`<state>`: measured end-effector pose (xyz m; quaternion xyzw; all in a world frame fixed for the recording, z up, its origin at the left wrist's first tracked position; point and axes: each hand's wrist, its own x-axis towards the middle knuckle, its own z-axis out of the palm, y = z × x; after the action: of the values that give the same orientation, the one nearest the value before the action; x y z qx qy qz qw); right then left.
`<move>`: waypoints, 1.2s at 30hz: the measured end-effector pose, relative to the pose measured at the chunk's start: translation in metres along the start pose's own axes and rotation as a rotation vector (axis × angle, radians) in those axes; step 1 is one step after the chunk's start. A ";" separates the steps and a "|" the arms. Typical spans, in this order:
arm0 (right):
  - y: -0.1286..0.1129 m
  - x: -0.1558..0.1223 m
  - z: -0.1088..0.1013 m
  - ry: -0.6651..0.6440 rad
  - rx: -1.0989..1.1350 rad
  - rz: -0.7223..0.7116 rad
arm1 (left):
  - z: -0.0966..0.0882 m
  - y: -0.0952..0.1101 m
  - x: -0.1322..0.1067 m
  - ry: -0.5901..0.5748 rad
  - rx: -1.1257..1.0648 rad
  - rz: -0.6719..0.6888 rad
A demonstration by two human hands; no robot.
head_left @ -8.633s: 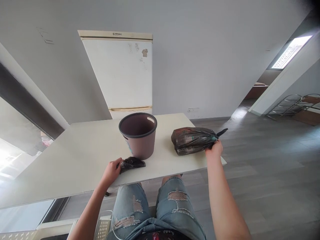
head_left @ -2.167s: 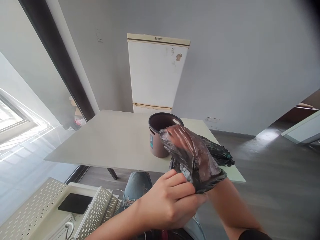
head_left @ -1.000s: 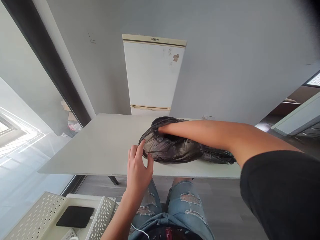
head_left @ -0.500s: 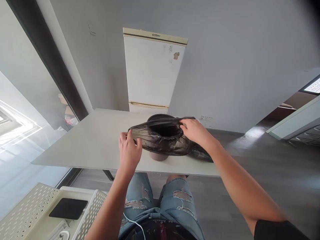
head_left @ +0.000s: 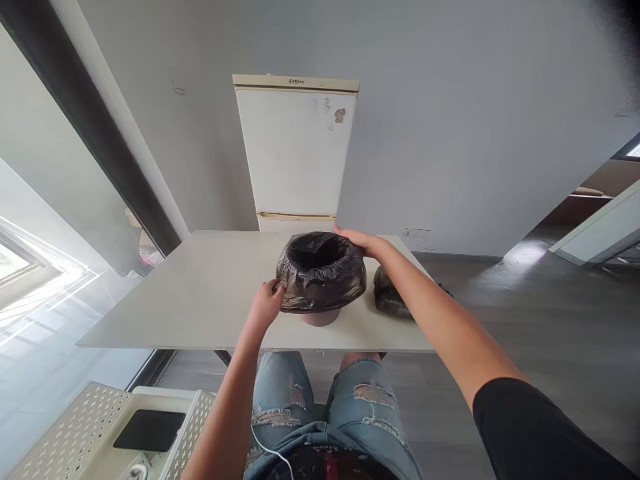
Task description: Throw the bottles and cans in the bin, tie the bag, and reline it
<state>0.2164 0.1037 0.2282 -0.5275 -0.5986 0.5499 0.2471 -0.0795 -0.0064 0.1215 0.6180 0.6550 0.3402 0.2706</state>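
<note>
A small brown bin [head_left: 320, 316] stands on the white table [head_left: 200, 300], lined with a black plastic bag [head_left: 323, 277] whose edge is folded down over the rim. My left hand [head_left: 267, 303] pinches the bag's edge on the near left side. My right hand [head_left: 360, 241] lies on the far right rim, fingers curled onto the bag. A tied, filled black bag [head_left: 393, 299] lies on the table to the right of the bin, partly hidden by my right arm.
A white fridge [head_left: 296, 153] stands against the wall behind the table. At the lower left is a white perforated cart [head_left: 75, 433] with a black phone [head_left: 150, 430] on it. Grey wood floor stretches to the right.
The black bag, held stretched open above the bin half a second ago, now sits pulled down over the rim. My hands have moved to the bin's sides.
</note>
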 end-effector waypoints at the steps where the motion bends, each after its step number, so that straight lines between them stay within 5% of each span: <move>1: 0.008 -0.003 0.000 0.002 0.100 0.037 | 0.006 -0.008 0.000 -0.032 -0.034 0.037; 5: 0.046 -0.033 0.003 0.288 0.216 -0.159 | 0.022 -0.024 -0.014 -0.026 -0.161 0.088; 8: 0.076 -0.063 0.017 0.518 0.204 -0.415 | 0.026 -0.018 -0.032 0.237 -0.150 0.123; 10: 0.097 -0.080 0.032 0.514 0.206 -0.539 | 0.027 -0.012 -0.042 0.305 -0.147 0.252; 13: 0.126 -0.093 0.052 0.442 0.164 -0.637 | 0.028 -0.012 -0.042 0.128 -0.207 0.394; 20: 0.161 -0.084 0.060 0.480 -0.142 -0.484 | 0.032 -0.043 -0.005 0.070 -0.165 0.399; 25: 0.161 -0.091 0.054 0.492 -0.144 -0.526 | 0.025 -0.066 -0.001 -0.001 -0.278 0.438; 29: 0.135 -0.117 0.066 0.690 -0.198 -0.876 | 0.022 -0.089 -0.003 0.009 -0.333 0.548; 32: 0.100 -0.134 0.084 0.778 -0.463 -1.054 | 0.031 -0.104 0.001 0.189 -0.082 0.311; 36: 0.065 -0.132 0.102 0.602 -0.918 -0.996 | 0.049 -0.110 0.008 0.249 0.502 0.031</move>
<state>0.1926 -0.0669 0.1780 -0.3717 -0.8430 -0.1015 0.3753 -0.1110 0.0066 0.0052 0.6289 0.7377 0.2447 0.0210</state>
